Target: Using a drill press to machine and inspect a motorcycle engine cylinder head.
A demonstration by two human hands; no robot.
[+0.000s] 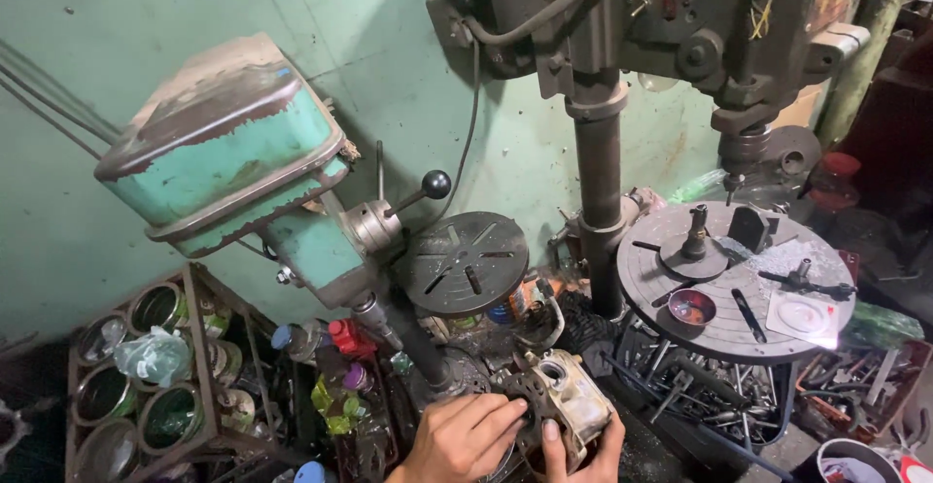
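Observation:
At the bottom centre both my hands hold a dirty grey metal casting (pixel 567 400) with round bores. My left hand (pixel 463 437) grips its dark left side, fingers curled over the edge. My right hand (pixel 583 452) supports it from below, thumb pressed on its front face. The casting sits just in front of the base of a small teal drill press (pixel 233 148), under its round slotted table (pixel 466 261).
A larger dark drill press (pixel 599 153) stands to the right, its round table (pixel 739 323) carrying clamps, a small red cup and a square white sheet. A rack of tins (pixel 146 366) stands at left. Bottles and scrap metal crowd the floor.

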